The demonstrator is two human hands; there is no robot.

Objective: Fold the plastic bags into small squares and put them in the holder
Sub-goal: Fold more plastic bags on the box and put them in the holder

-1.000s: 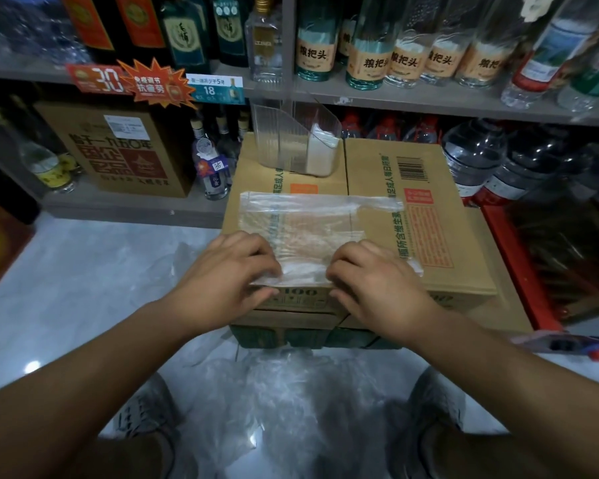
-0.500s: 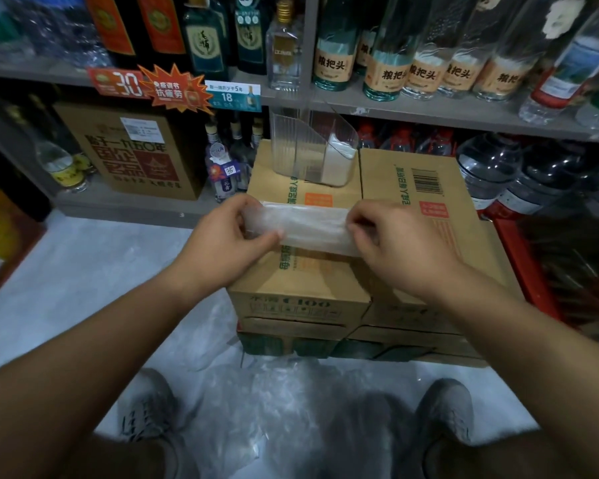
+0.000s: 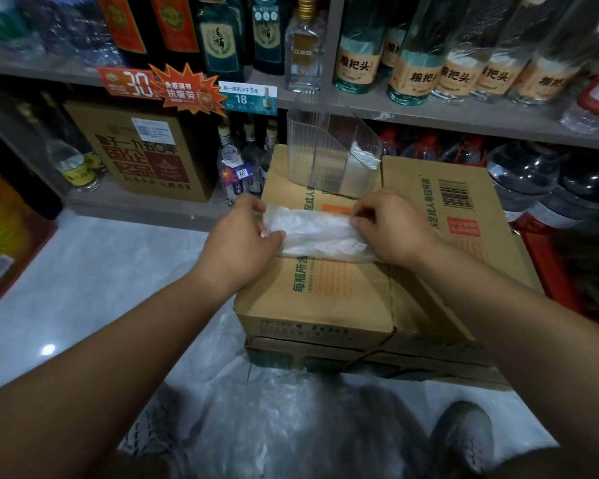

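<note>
Plastic bag (image 3: pixel 320 233), folded into a long narrow strip, was stretched across the top of a cardboard box (image 3: pixel 325 299) and gripped at both ends. The left hand (image 3: pixel 239 243) pinched its left end between thumb and curled fingers. The right hand (image 3: pixel 391 226) pinched the right end, fingers bent over the film. Whether the strip between the grips rested on the carton or hung just above it could not be told. Just beyond the grips, on the far part of the box, stood the clear holder (image 3: pixel 329 157), with a white folded bag (image 3: pixel 362 160) to the right of its divider. Below the hands, crumpled loose bags (image 3: pixel 291 409) lay on the floor.
</note>
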